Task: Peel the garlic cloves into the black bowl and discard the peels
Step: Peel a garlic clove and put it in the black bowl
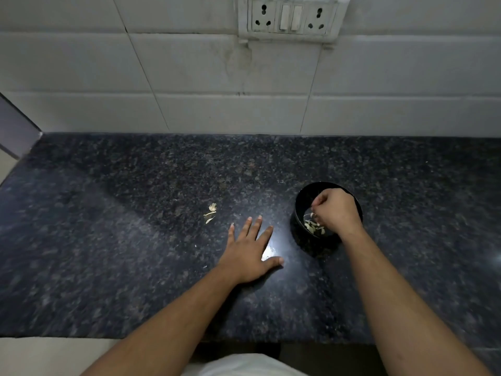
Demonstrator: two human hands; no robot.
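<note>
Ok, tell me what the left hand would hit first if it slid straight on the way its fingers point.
The left hand lies flat on the countertop, fingers pointing up and slightly right toward the tiled wall. The garlic peels sit left of that line, the black bowl right. Likely only bare counter, then the wall.

home kitchen | granite counter (135, 213) | tiled wall (189, 77) | elec sockets (288, 19)

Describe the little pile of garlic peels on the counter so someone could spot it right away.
On the dark speckled granite counter, look just beyond the fingertips of the flat left hand, left of the black bowl. The garlic peels are pale papery scraps, the only light cluster lying loose on the stone.
</note>
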